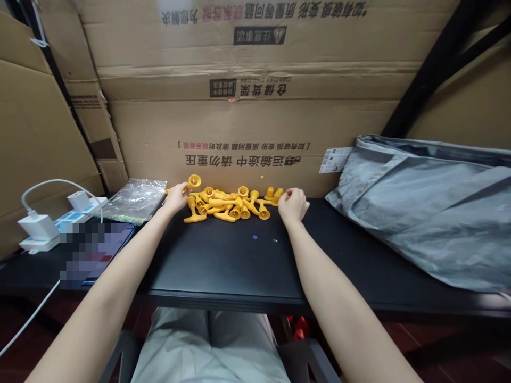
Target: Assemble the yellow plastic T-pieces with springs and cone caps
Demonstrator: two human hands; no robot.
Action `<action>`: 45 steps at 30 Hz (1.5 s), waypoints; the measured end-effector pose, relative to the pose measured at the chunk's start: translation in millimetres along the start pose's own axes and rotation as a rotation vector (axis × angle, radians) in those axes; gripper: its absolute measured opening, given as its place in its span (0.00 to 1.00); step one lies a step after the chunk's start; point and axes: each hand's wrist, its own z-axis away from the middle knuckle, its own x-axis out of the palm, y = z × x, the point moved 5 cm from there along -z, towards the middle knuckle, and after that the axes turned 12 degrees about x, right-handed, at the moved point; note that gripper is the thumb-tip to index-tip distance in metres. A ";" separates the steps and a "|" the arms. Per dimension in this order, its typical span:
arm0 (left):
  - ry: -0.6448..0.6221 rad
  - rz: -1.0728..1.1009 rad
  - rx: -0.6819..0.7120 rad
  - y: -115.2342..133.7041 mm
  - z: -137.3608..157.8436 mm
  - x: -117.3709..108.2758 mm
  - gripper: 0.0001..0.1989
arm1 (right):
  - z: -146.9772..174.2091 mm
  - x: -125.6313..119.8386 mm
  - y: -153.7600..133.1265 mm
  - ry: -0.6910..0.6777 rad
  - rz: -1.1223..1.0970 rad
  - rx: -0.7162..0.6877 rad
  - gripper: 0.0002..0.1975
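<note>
My left hand is closed around the handle of a yellow T-handled piece, whose round cup end faces me beyond the fingers. Beside it, a pile of similar yellow T-handled pieces lies against the cardboard, some with cups turned toward me. At the right end of the pile, my right hand has curled fingers, with yellow plastic showing at the fingertips; they partly hide it. Just left of those fingers stand small yellow cup-shaped pieces.
Cardboard walls the back of the black table. A grey bag fills the right side. On the left are a clear plastic packet, a phone-like device and a power strip with chargers and a white cable.
</note>
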 end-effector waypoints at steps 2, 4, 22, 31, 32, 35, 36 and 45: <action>0.025 -0.033 -0.017 13.1 2.2 -1.3 0.10 | 7.5 -7.4 -22.6 0.009 -0.051 -0.103 0.13; 0.055 -0.052 -0.011 26.0 6.6 -1.4 0.10 | 18.5 -11.2 -47.2 -0.029 -0.137 -0.231 0.12; -0.014 -0.216 0.184 56.0 35.7 0.1 0.14 | 97.9 15.4 -109.6 -0.664 -0.450 -0.554 0.17; -0.064 -0.230 0.184 49.0 37.4 1.6 0.14 | 101.5 25.8 -108.4 -0.760 -0.459 -0.716 0.16; -0.064 -0.231 0.181 48.2 37.5 1.4 0.14 | 102.1 24.5 -108.4 -0.755 -0.459 -0.741 0.18; -0.052 -0.224 0.173 47.7 37.7 0.4 0.14 | 103.5 19.6 -109.1 -0.742 -0.459 -0.746 0.19; -0.049 -0.222 0.170 48.2 37.7 0.1 0.14 | 103.9 18.1 -109.6 -0.738 -0.456 -0.732 0.17; -0.082 -0.287 0.154 56.4 39.6 -2.2 0.14 | 101.6 16.9 -111.4 -0.587 -0.440 -0.815 0.14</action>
